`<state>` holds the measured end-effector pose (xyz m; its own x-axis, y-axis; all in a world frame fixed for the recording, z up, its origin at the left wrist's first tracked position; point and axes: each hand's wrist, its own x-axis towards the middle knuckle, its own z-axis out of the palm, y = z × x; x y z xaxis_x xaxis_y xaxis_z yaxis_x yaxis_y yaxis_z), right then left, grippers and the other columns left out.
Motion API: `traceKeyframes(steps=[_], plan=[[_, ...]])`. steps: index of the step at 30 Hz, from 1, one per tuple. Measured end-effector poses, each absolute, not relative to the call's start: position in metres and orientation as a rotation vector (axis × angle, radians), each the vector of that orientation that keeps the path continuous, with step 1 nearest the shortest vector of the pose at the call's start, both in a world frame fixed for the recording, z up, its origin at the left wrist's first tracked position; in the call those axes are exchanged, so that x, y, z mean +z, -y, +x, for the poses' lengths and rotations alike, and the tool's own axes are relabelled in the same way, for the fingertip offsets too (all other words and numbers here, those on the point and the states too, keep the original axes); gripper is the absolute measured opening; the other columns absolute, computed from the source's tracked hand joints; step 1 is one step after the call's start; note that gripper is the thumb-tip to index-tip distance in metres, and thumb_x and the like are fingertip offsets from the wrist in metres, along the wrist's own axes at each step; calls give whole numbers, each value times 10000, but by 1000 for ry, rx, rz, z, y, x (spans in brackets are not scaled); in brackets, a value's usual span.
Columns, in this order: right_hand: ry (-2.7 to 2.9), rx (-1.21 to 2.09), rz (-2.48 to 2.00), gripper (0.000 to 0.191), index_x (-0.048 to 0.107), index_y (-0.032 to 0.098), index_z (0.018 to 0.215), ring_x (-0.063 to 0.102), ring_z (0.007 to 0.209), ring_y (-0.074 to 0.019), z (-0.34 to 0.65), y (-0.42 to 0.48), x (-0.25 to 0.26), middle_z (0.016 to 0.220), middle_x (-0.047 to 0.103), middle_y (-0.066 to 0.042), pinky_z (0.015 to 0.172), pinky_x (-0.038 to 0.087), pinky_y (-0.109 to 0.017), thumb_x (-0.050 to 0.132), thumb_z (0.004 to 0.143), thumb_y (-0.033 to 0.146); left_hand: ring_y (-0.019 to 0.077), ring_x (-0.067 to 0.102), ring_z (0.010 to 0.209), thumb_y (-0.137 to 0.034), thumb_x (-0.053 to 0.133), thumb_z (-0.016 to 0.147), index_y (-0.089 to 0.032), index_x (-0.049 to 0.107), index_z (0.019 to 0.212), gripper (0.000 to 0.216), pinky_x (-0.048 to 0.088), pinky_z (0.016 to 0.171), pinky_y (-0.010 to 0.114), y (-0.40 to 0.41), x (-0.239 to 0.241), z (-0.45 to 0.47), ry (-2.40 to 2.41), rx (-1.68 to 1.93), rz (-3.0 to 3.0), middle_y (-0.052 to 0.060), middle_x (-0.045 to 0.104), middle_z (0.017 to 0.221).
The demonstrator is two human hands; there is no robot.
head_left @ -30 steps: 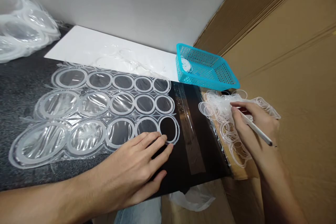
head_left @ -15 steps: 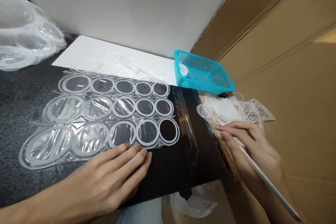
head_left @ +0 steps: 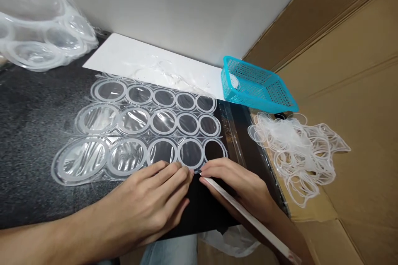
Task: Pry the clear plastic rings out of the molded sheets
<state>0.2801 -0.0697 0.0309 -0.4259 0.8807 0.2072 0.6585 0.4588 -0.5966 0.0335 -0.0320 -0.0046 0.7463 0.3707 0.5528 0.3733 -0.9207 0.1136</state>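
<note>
A clear plastic sheet with rows of round, frosted-edged discs lies on the dark table. My left hand is closed at its near edge, bent fingers together and fingertips pressed on the sheet. Close by on the right, my right hand is closed around a long thin white stick, which slants down toward the lower right. The fingertips of this hand touch the sheet's near right corner, beside the last disc. Whatever small piece may be between those fingertips is too small to make out.
A tangled heap of thin clear rings lies on cardboard at the right. Behind stands a turquoise basket with a white round item inside. White board lies along the wall, and bagged plastic sheets sit at back left.
My right hand has moved left from the ring heap to the sheet's near right corner, still holding the stick. My left hand stays at the sheet's edge. The view has shifted left.
</note>
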Motion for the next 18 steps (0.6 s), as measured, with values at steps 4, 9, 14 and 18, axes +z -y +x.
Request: traceKeyframes(steps=[4,9,14,18], plan=[[2263,652,-1270,116,674,230,1116,758,987,-183,278,65,33,1080,774,-38,921,600,-271,614,1039,167,245,686,1038,-192,450,1103,-88,746,1179,322,486,908,387,30,-4,34,605,-930,-2970,80,780,1173],[2286,730,-1305,104,680,230,1089,752,991,-182,277,62,39,1069,772,-34,919,593,-273,603,1045,174,246,680,1015,-182,481,1085,-86,745,1159,290,498,879,392,29,-5,34,587,-938,-3002,81,771,1140],[2315,734,-1305,118,676,225,1083,742,987,-164,276,59,39,1068,767,-25,914,581,-258,595,1042,148,247,675,1007,-183,483,1082,-94,748,1135,285,503,864,392,29,-5,33,581,-942,-2999,81,766,1121],[2331,739,-1294,105,676,219,1067,743,992,-167,276,57,39,1062,766,-26,918,583,-261,602,1039,152,241,670,987,-173,472,1081,-101,752,1110,290,498,858,389,29,-4,34,594,-932,-2995,78,765,1104]])
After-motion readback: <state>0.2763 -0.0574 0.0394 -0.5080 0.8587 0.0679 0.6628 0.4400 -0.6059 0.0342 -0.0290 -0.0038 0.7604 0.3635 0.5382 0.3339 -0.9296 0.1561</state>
